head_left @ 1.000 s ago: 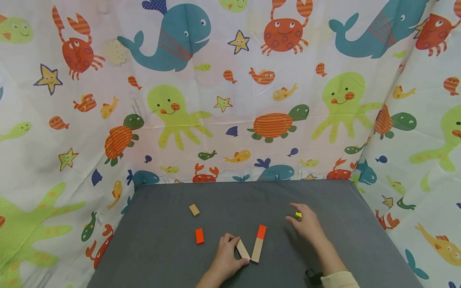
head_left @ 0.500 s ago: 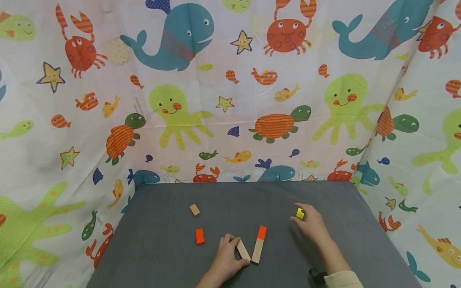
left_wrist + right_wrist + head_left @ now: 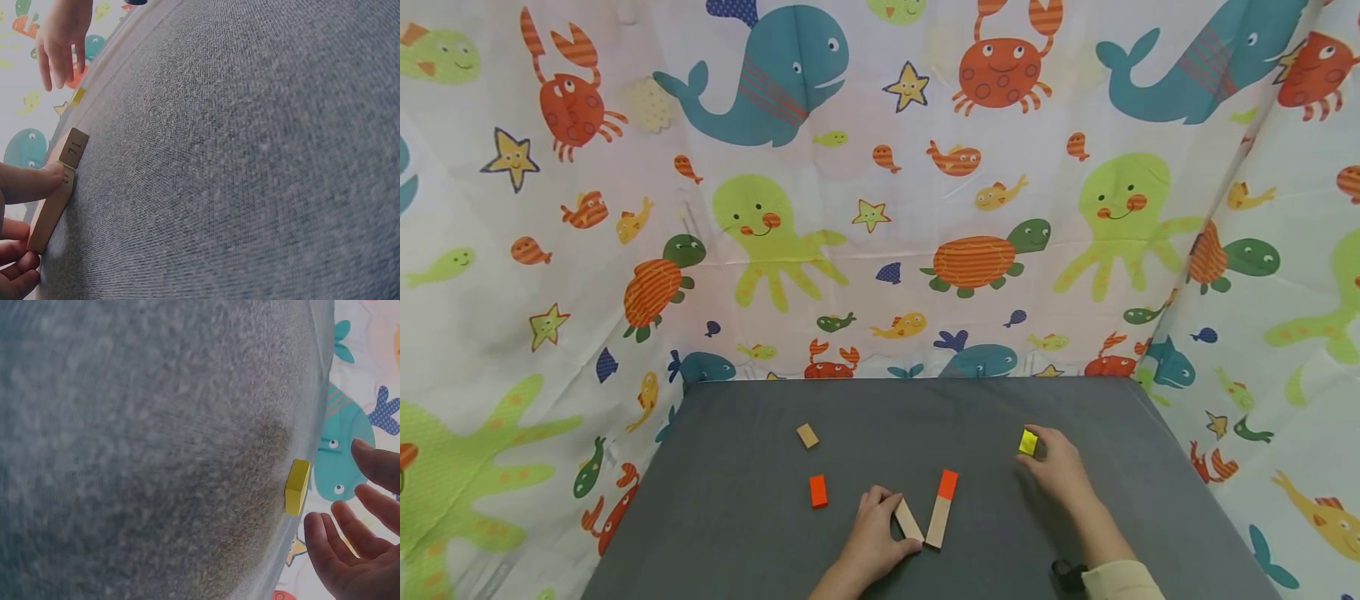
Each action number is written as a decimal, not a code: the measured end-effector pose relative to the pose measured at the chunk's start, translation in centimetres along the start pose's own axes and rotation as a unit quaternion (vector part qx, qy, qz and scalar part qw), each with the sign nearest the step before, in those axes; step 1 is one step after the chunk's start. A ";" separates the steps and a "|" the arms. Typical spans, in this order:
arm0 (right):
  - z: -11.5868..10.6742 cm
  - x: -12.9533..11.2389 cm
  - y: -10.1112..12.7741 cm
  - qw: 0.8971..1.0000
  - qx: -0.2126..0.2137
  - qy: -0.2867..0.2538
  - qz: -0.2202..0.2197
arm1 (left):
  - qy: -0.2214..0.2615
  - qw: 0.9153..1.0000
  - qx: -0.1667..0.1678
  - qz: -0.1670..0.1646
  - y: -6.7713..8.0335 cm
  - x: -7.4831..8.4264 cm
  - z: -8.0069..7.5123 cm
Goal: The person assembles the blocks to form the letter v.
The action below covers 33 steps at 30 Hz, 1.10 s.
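My left hand (image 3: pixel 874 537) pinches a plain wooden block (image 3: pixel 908 521) between thumb and fingertips, its lower end meeting a second plain wooden block (image 3: pixel 937 523) in a V shape. In the left wrist view the thumb presses one end of the held block (image 3: pixel 51 209), and the adjoining block (image 3: pixel 74 149) carries dark printed digits. A red-orange block (image 3: pixel 948 484) continues the second block's line at its far end. On the right, my right hand (image 3: pixel 1058 468) hovers by a yellow block (image 3: pixel 1027 442). The right wrist view shows its fingers spread and apart from the yellow block (image 3: pixel 297 487).
Left of the V lie another red-orange block (image 3: pixel 817 492) and, farther back, a small plain wooden block (image 3: pixel 807 436). All rest on a grey cloth-covered table (image 3: pixel 737 533). A curtain printed with sea animals (image 3: pixel 880 192) hangs behind and beside it. A dark strap (image 3: pixel 1067 577) is near the right sleeve.
My right hand has drawn back to the right, baring more of the yellow block, which stays in place. The left hand and its wooden block have held still.
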State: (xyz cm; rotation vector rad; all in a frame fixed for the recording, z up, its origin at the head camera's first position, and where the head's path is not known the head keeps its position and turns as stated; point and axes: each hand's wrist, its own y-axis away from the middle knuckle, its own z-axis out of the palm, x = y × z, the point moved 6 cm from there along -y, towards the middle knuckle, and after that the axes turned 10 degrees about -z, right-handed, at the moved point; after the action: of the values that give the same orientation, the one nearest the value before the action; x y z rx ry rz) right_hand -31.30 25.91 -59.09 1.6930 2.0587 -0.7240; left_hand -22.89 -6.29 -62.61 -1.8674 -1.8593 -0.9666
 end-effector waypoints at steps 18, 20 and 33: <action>0.1 1.1 -0.6 1.000 -0.012 0.017 -0.003 | 0.008 1.000 -0.001 0.002 0.0 -0.1 -0.1; 0.2 1.2 -0.6 1.000 -0.018 0.011 0.004 | 0.010 1.000 0.000 0.004 0.1 -0.2 -0.2; 0.9 2.2 -1.1 0.998 -0.033 -0.004 0.046 | -0.001 1.000 0.005 0.006 0.1 -0.1 -0.1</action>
State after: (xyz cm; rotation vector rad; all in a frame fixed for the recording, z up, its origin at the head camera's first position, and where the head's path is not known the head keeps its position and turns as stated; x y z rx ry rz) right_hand -32.83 26.93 -60.96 1.7324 1.9636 -0.6267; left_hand -22.82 -6.45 -62.64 -1.8723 -1.8488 -0.9488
